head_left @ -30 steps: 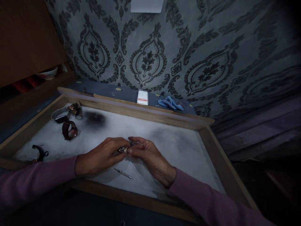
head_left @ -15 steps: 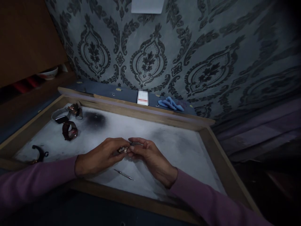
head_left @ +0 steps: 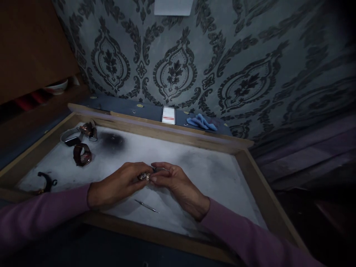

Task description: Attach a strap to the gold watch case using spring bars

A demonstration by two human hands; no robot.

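Observation:
My left hand [head_left: 119, 185] is closed around a small shiny gold-and-silver watch [head_left: 144, 176], held over the white floor of a shallow wooden tray [head_left: 167, 132]. From the other side, my right hand [head_left: 179, 185] pinches the watch's right end with thumb and fingers. A bit of something dark shows between the fingertips of both hands; what it is I cannot make out. Below the hands, a thin metal spring bar tool [head_left: 147, 206] lies on the tray floor. Much of the watch is hidden by my fingers.
At the tray's left lie a brown-strap watch [head_left: 82, 155], a grey-strap smartwatch [head_left: 71, 140], a copper-coloured watch [head_left: 89, 130] and a black curved strap [head_left: 47, 181]. Behind the tray's back edge are a small white box [head_left: 168, 115] and a blue cloth [head_left: 201, 121].
My right thumb and fingers have shifted slightly at the watch's end, and the watch has turned a little. The tool and the other watches stay where they were.

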